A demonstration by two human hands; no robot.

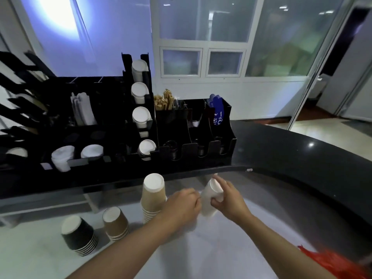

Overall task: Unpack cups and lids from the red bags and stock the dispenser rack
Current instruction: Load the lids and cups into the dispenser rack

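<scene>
We note a red bag [334, 262] at the 5 o'clock corner of the view, partly cut off by the frame edge. At centre, we find a white cup stack [210, 198], tilted, with its closed end up and toward the rack. The right hand [227, 200] grasps it, thumb under and fingers [220, 181] curled over the upper end. The left hand [182, 204] touches its lower part from 9 o'clock; its fingers are curled, but blur prevents us from confirming the hold. Both hands are above the pale table [211, 248].

Standing inverted on the table at 9 o'clock of the hands are a tall brown cup stack [153, 196], just beside the left hand, then a short brown stack [115, 223] and a black stack [79, 236]. Farther off, at 11 o'clock, the black dispenser rack [141, 117] holds white cups [141, 115] and wooden stirrers [164, 101] on a dark counter ledge [302, 150].
</scene>
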